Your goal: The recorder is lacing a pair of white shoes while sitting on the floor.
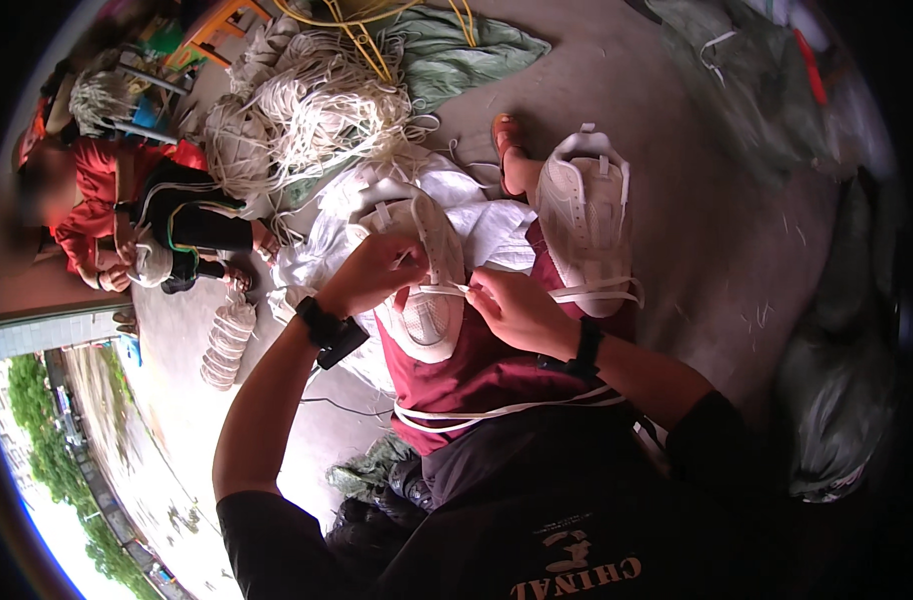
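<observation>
Grey floor (717, 240), white cord heap (322, 95) beyond; shoe (425, 328) on maroon cloth (457, 385); right hand (522, 310) pinching lace (439, 290), left hand (372, 272) grip unclear.

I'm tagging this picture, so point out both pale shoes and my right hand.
Left shoe (443, 250), head view: side of upper.
Right shoe (589, 225), head view: middle of upper.
Right hand (520, 308), head view: back of hand.

Off-white on left sneaker (442, 240) and right sneaker (584, 205), white on lace (440, 290), maroon on lap cloth (447, 385), red on co-worker's shirt (94, 178) at left
</observation>
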A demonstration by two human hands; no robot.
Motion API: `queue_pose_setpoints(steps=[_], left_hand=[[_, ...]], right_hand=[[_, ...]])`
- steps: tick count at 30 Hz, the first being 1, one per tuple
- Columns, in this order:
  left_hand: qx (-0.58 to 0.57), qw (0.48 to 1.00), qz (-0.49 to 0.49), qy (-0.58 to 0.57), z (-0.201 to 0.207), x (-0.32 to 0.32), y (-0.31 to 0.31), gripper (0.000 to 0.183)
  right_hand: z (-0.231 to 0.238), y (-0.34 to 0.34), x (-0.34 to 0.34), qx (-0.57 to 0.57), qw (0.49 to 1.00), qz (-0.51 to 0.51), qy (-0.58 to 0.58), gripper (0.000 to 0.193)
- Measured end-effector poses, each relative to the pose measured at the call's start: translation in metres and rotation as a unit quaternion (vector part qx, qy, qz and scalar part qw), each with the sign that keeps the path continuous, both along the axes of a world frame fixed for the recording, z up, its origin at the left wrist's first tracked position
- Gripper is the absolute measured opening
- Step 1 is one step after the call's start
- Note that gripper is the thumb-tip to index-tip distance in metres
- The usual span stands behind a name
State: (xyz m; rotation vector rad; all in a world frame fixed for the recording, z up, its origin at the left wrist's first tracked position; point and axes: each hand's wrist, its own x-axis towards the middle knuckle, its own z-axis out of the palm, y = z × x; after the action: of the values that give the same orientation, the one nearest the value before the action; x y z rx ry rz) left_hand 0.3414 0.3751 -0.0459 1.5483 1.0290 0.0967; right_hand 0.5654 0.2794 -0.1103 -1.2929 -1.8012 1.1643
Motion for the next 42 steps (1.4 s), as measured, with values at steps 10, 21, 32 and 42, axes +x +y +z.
queue_pose_setpoints(steps=[10, 21, 32, 42], left_hand=[[0.068, 0.997, -0.017, -0.029, -0.014, -0.06, -0.023, 0.006], [0.067, 0.997, 0.012, -0.045, -0.009, -0.094, -0.053, 0.009], [0.068, 0.996, 0.016, -0.056, -0.009, -0.104, -0.065, 0.011], [0.039, 0.998, 0.014, -0.048, -0.009, -0.103, -0.063, 0.013]], right_hand=[[0.03, -0.021, -0.073, -0.015, 0.979, -0.015, 0.203, 0.016], [0.008, -0.041, -0.109, 0.008, 0.995, -0.048, 0.092, 0.015], [0.017, -0.051, -0.116, 0.038, 0.998, -0.044, 0.0, 0.019], [0.02, -0.048, -0.117, 0.073, 0.996, -0.039, -0.041, 0.018]])
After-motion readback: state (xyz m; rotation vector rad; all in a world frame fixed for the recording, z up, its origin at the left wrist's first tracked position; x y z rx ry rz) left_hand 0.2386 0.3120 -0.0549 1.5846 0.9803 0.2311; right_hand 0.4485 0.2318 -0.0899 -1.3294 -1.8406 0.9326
